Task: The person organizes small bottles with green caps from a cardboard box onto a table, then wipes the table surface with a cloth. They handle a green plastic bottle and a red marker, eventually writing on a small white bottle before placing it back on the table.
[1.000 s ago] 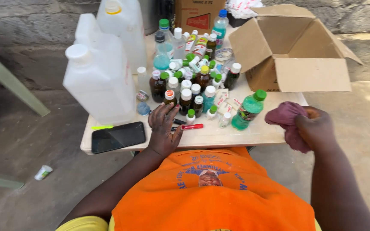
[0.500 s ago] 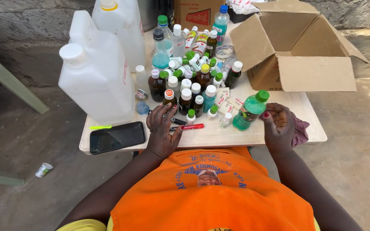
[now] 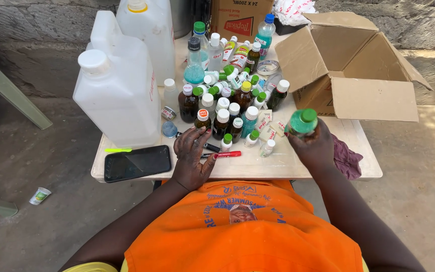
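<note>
My right hand point(image 3: 314, 150) grips a small green bottle with a green cap point(image 3: 301, 122), lifted a little off the table's right part. A purple cloth point(image 3: 347, 161) lies on the table just right of that hand. My left hand point(image 3: 191, 156) rests flat on the table with fingers spread, touching a black marker point(image 3: 208, 147) and next to a red marker point(image 3: 226, 154). Just beyond it stands a crowd of several small brown and clear bottles point(image 3: 227, 108) with white, green and orange caps.
Two big white plastic jugs point(image 3: 119, 93) stand at the left of the cream table point(image 3: 278, 168). A black phone point(image 3: 137, 163) and a yellow-green pen point(image 3: 118, 150) lie front left. An open cardboard box point(image 3: 358, 70) sits on its side at right.
My right hand put the purple cloth down on the table's right part and picked up the green bottle. My left hand stayed flat on the table.
</note>
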